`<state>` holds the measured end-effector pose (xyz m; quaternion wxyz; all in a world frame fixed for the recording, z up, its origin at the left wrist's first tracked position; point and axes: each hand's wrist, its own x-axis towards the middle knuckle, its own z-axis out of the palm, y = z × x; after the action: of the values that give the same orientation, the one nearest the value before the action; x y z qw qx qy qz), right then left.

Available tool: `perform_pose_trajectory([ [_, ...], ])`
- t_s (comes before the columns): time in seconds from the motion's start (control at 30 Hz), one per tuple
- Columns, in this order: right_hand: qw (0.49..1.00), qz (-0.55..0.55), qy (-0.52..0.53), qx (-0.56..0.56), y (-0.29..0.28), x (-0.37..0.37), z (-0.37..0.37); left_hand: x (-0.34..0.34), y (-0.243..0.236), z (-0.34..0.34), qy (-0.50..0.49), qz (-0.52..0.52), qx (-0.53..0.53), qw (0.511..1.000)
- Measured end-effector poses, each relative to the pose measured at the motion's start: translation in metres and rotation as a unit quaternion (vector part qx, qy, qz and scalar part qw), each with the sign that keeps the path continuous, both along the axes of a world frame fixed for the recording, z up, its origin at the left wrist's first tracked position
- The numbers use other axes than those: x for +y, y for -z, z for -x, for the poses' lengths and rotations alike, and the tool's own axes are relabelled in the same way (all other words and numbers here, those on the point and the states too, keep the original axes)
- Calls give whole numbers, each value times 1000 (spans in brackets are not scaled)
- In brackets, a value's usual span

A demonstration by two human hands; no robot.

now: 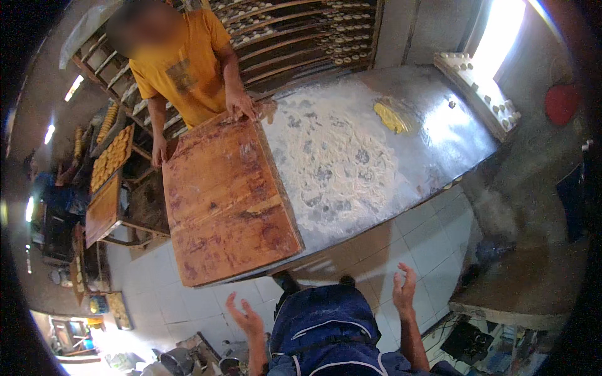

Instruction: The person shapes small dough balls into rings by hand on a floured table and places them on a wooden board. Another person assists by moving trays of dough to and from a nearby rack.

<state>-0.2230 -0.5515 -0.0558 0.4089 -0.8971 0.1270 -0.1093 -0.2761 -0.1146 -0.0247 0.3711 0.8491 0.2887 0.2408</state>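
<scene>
Left grip [250,321] and right grip [404,294] hover empty, fingers apart, while ahead of the left one a co-worker's hands [240,104] touch the wooden board [229,200] over the floured tabletop [429,160], apparently a board-positioning step, so gripping its near edge would call for a forward reach.

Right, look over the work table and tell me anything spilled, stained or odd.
White powder lies in uneven patches across the metal table; it looks spilled, though it could be deliberate dusting. A yellow smeared lump sits toward the table's far side. The wooden board has dark, blotchy stains.
</scene>
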Motion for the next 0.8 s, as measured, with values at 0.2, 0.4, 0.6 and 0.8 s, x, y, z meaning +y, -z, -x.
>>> perform_pose_trajectory([
  [0.2,998,-27,46,39,1,-64,8,-66,-15,12,106,-29,4,994],
  [0.4,968,-99,-231,-29,-22,35,-39,13,33,24,-27,18,36,999],
  [0.6,934,-23,-335,-126,-58,240,-144,175,17,-48,-220,-44,128,966],
  [0.8,949,120,-284,-64,-65,295,-160,220,19,-48,-231,16,154,961],
])
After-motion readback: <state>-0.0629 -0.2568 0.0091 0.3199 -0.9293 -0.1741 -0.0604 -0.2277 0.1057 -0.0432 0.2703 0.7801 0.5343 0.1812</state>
